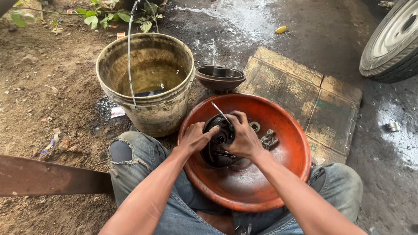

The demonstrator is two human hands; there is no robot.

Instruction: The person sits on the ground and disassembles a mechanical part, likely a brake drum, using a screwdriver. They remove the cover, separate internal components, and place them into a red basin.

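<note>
Head view, places given relative to the orange basin (265, 182).

- Orange basin: shallow, round, grimy, propped between denim-clad knees. Inside: black round mechanical part (217, 141) left of centre, small metal ring (254, 126) toward the far rim, grey greasy lump (269, 139) just right of the part.
- Left hand (194, 137): fingers curled over the left edge of the black part, gripping it.
- Right hand (244, 137): closed around a thin metal tool (220, 111), tip angled up and away, hand resting on the part's right side.
- Dirty bucket (150, 82): left of and beyond the basin, wire handle, murky liquid low inside.
- Dark metal drum-shaped part (220, 78): just beyond the basin's far rim.
- Flattened cardboard (318, 100): right of and under the basin.
- Vehicle tyre (392, 43): far right, well apart.
</note>
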